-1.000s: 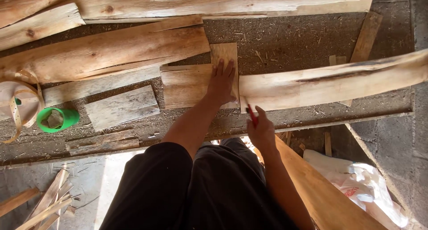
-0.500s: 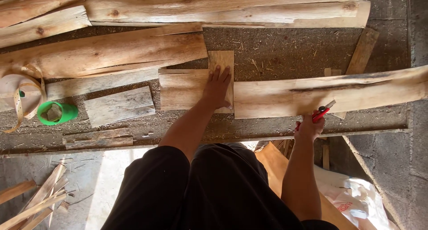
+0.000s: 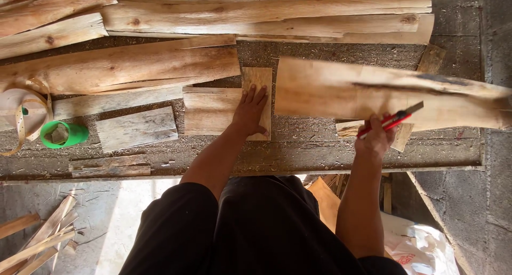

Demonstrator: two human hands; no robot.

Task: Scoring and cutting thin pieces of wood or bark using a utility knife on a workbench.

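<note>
Since the earlier frame the long plank [image 3: 384, 96] has been swung up by the right hand [image 3: 376, 139], its grip clamped on a red pencil [image 3: 392, 119]. The small board [image 3: 257, 102] is pinned to the tabletop [image 3: 320, 158] under the flat, spread left hand [image 3: 249, 112]. Marking seems in hand; steady placement is needed next.

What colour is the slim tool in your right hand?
Red with a dark tip: the slim handheld tool in the right hand, seen in the head view.

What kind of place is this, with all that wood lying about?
Most likely a rough woodworking shop. Raw-edged wooden slabs lie stacked on a sawdust-strewn workbench, offcut strips litter the floor, and the right hand holds a red utility knife against a long plank.
</note>
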